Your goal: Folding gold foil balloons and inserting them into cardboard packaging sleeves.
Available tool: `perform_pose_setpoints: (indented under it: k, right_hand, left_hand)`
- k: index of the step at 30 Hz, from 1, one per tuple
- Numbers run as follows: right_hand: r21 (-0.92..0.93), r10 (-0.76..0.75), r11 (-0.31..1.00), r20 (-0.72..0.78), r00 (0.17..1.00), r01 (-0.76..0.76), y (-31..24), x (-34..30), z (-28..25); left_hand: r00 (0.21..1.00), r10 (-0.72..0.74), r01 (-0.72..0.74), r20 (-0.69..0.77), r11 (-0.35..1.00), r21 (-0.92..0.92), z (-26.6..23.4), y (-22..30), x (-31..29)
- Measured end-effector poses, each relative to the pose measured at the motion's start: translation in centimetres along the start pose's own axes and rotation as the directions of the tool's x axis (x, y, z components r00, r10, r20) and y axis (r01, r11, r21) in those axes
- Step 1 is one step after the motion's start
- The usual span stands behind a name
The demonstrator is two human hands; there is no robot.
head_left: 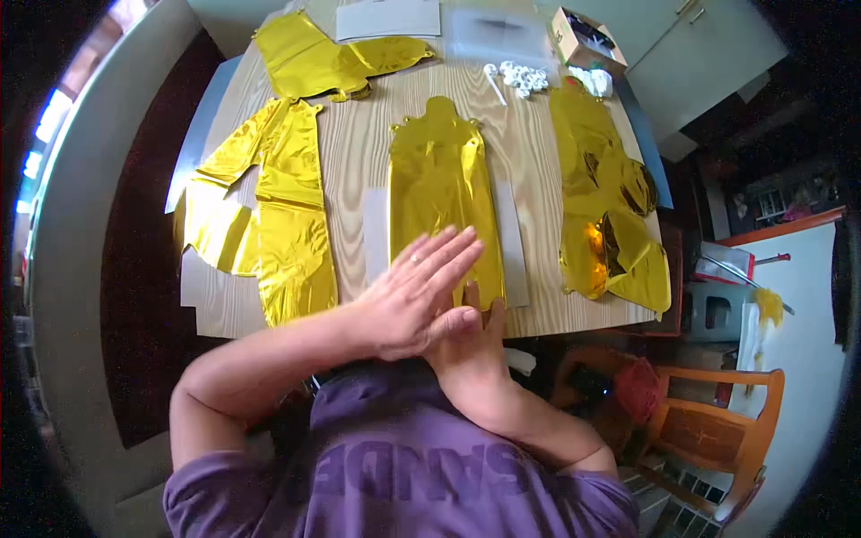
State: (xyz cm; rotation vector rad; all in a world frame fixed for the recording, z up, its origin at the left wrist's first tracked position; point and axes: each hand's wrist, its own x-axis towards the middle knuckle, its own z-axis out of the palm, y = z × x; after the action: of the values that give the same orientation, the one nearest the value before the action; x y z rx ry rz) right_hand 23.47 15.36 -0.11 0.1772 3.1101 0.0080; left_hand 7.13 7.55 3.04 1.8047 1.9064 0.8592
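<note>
A flat, uninflated gold foil balloon [439, 179] with a rounded tab at its far end lies lengthwise before me, over a pale sheet [511, 242] whose edges show on both sides. Above its near part, my left hand [426, 291] is stretched out, palm down, fingers straight. My right hand [471, 354] is at the balloon's near end, partly covered by my left hand, which crosses over it. Two of its fingers show, extended and apart; the others are hidden. Whether the left palm touches the foil or only the right hand, I cannot tell.
More flat gold foil balloons lie at the left [291, 206], far left [314, 58] and right [605, 188] of the wooden table [354, 170]. Farther back are a white board [388, 19], clear plastic [502, 36], small white pieces [523, 79] and an open box [587, 43]. A wooden chair [713, 430] stands right.
</note>
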Motion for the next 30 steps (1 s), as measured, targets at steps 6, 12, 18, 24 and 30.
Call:
perform_pose_setpoints:
  k: [6, 12, 18, 24, 30]
  right_hand:
    - [0.281, -0.257, 0.927, -0.003, 0.966, 0.248, 5.0, 0.5, -4.6]
    - [0.790, 0.202, 0.606, -0.041, 0.978, -0.093, 12.4, 1.0, -6.4]
    - [0.731, 0.348, 0.629, 0.040, 0.937, -0.264, 17.1, 5.8, -3.1]
    - [0.466, -0.004, 0.885, 0.038, 0.999, -0.014, 17.3, 10.6, -4.3]
    - [0.517, -0.010, 0.848, 0.237, 0.971, -0.118, 16.5, 11.3, -5.4]
  left_hand:
    - [0.966, -0.131, 0.120, -0.224, 0.991, -0.065, 3.1, -0.8, -1.3]
    - [0.976, -0.064, 0.130, -0.207, 0.937, 0.324, 2.7, 0.5, -2.9]
    - [0.983, -0.163, 0.186, -0.091, 0.843, 0.505, 4.2, 1.0, -4.9]
    - [0.981, -0.147, 0.193, -0.128, 0.818, 0.542, 4.7, 1.6, -5.6]
    - [0.983, -0.113, 0.173, -0.144, 0.836, 0.521, 5.0, 1.4, -6.5]
